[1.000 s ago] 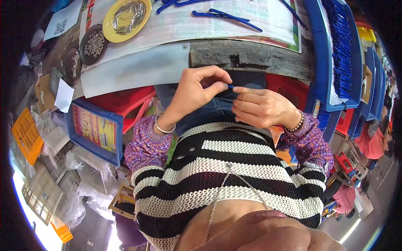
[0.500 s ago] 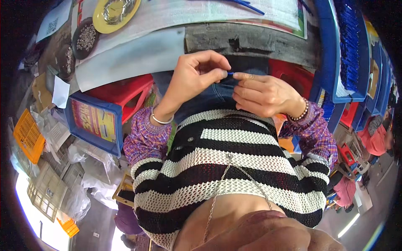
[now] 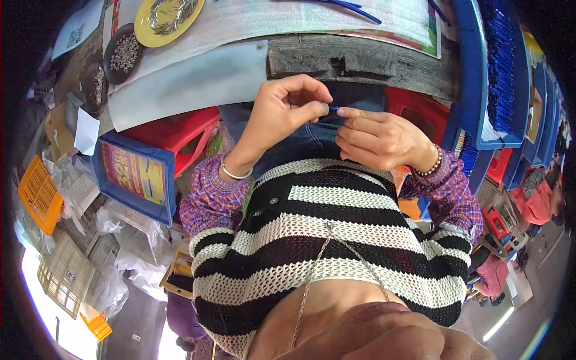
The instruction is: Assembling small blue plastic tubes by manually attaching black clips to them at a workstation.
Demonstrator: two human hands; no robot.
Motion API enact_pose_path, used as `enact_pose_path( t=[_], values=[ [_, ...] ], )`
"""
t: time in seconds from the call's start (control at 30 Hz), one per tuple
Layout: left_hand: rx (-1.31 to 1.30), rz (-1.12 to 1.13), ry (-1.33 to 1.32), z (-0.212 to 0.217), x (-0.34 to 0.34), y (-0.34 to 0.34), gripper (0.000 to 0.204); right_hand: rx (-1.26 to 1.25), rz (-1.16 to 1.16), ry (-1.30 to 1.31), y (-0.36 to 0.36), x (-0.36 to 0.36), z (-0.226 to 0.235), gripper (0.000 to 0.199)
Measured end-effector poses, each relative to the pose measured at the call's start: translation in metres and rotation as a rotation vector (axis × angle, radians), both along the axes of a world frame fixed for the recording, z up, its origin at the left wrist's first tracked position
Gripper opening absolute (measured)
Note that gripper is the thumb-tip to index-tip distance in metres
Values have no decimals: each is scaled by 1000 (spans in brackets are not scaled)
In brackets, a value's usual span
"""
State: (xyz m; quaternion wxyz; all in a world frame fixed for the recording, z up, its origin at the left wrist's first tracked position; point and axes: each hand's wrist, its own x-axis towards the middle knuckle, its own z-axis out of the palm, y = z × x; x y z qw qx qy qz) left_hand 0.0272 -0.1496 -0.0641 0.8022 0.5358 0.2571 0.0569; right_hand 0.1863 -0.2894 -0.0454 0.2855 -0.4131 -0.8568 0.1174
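Over my lap, just in front of the table edge, my two hands meet at a small slim blue piece (image 3: 333,108). My left hand (image 3: 282,108) pinches one end between thumb and index finger. The thumb and fingertips of my right hand (image 3: 381,137) are closed at the other end. Most of the piece is hidden by the fingers, so its kind cannot be made out. Slender blue rods (image 3: 358,10) lie on the white sheet on the table. A yellow dish (image 3: 144,36) of thin metal parts stands at the far left.
Two dark bowls (image 3: 108,60) of small metal bits stand left of the dish. At the right, a blue bin (image 3: 471,78) holds several blue rods. Below the wooden table edge (image 3: 408,69) are a red stool (image 3: 192,135) and a blue crate (image 3: 169,180). People sit farther right.
Both hands have shifted very slightly to the right, and the blue piece between them sits a little lower. The grip of each hand looks the same.
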Motion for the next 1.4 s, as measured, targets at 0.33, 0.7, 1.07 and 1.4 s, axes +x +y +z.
enact_pose_path(
  t=[0.33, 0.7, 1.07, 1.4],
  values=[
    [-68, -23, 14, -1, 0, 0, 11, -71, 42, -49, -1, 4, 5, 22],
    [80, 45, -8, 6, 0, -11, 9, -88, 10, -59, -5, 2, 3, 21],
    [166, 126, -60, 1, 1, -18, 9, -52, -31, -19, -7, -2, -4, 16],
    [45, 86, -189, 4, 2, -21, 10, -108, -46, 55, -15, -6, -17, 14]
  ],
)
